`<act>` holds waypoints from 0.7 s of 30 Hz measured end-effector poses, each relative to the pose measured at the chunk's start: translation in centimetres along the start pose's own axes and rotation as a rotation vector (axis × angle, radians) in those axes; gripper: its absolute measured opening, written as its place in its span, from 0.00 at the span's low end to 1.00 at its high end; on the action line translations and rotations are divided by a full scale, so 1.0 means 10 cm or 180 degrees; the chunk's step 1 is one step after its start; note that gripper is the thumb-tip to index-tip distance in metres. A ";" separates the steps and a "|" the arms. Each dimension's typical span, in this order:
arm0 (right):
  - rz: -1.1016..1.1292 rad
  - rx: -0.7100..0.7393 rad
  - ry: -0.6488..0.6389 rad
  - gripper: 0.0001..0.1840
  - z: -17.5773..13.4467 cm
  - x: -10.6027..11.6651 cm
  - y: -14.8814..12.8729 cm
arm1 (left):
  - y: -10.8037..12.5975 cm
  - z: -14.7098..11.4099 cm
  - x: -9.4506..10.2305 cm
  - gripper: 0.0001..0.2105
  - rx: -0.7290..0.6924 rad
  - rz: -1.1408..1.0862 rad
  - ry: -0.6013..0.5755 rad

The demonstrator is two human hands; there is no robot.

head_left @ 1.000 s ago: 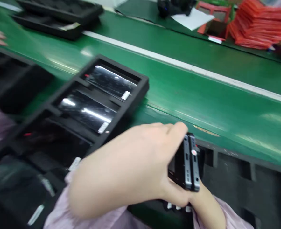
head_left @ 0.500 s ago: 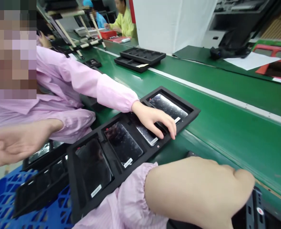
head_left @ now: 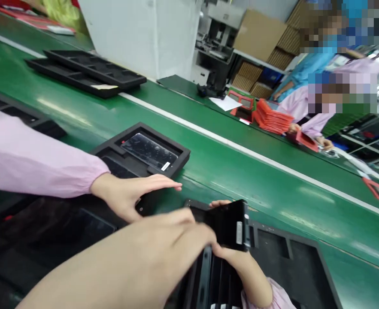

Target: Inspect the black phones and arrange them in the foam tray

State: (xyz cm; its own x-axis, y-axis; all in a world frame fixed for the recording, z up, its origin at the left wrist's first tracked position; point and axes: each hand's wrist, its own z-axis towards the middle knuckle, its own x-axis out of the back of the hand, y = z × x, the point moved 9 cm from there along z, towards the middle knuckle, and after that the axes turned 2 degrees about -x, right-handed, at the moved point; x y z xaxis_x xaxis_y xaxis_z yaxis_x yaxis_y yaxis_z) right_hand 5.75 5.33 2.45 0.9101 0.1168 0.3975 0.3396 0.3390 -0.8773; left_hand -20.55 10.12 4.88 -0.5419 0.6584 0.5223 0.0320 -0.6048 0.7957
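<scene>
A thin black phone screen (head_left: 226, 225) with a small white label stands tilted above the bench. My right hand (head_left: 236, 255) is closed around it, with fingertips showing past its top edge. From the lower left reaches my left hand (head_left: 179, 236), blurred, touching or very near the screen's left edge; its fingers are mostly hidden. Below both hands, several black slim parts (head_left: 219, 283) stand side by side. A co-worker's hand (head_left: 128, 193) in a pink sleeve is stretched over a black foam tray (head_left: 184, 161) that holds a film-covered screen (head_left: 150, 150).
Another black tray (head_left: 305, 270) lies to the right, its bare compartments showing. Two stacked trays (head_left: 92, 68) sit across the green bench (head_left: 241, 171). Beyond are a white panel (head_left: 137, 38), a pile of red frames (head_left: 271, 118) and people working.
My view has swung right. My right hand and the screen have come into sight, and my left hand has moved to the screen's side. The co-worker's hand remains over the tray.
</scene>
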 end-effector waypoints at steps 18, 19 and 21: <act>-0.0805 0.0142 -0.0978 0.51 0.90 -1.20 -0.96 | 0.01 0.00 0.34 0.65 -0.0197 -0.0358 0.0699; -0.0828 0.0202 -0.0945 0.53 0.93 -1.21 -1.01 | 0.07 -0.01 0.42 0.64 -0.0211 -0.0278 0.0797; -0.0893 0.0395 -0.0903 0.56 0.98 -1.24 -1.11 | 0.23 -0.01 0.55 0.55 -0.0159 -0.0047 0.0945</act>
State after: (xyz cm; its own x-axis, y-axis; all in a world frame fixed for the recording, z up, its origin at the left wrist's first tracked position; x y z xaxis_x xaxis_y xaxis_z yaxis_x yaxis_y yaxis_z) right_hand -11.57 9.26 9.87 0.6791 0.2506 0.6899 0.5180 0.5023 -0.6924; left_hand -23.48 12.33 9.51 -0.7640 0.5120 0.3926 -0.0149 -0.6223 0.7826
